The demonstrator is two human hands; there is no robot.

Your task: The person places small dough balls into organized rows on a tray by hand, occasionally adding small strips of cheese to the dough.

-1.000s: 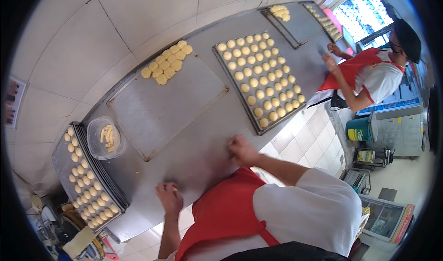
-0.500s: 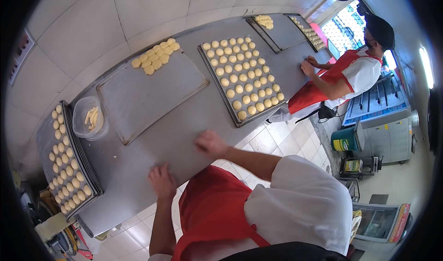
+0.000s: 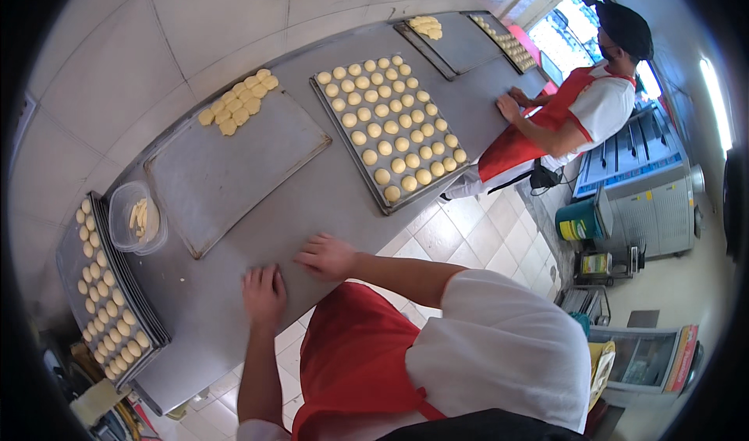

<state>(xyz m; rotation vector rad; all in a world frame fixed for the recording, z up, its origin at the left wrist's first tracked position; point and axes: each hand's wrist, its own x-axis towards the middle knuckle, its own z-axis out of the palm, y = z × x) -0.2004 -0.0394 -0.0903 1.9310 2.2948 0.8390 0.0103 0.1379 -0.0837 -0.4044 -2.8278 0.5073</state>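
Note:
My left hand [image 3: 264,294] is palm down at the near edge of the steel table [image 3: 234,285], its fingers curled over the surface. To its right, my right hand [image 3: 328,257] is cupped in the same way. Whatever lies under either palm is hidden. Beyond them is a metal tray [image 3: 242,172], mostly bare, with a cluster of flattened pale dough pieces [image 3: 239,102] at its far end. To the right stands a tray [image 3: 388,199] with rows of round dough balls [image 3: 388,127].
At left, a clear plastic tub [image 3: 125,216] holds pale yellow strips. Beside it, stacked trays [image 3: 148,301] carry dough balls. A co-worker in a red apron [image 3: 530,141] stands at the right, hands on the table near further trays [image 3: 476,47].
My right hand has moved left and nearer to my left hand. My left hand has shifted slightly left. The whole view has shifted a little, and the trays' contents look the same.

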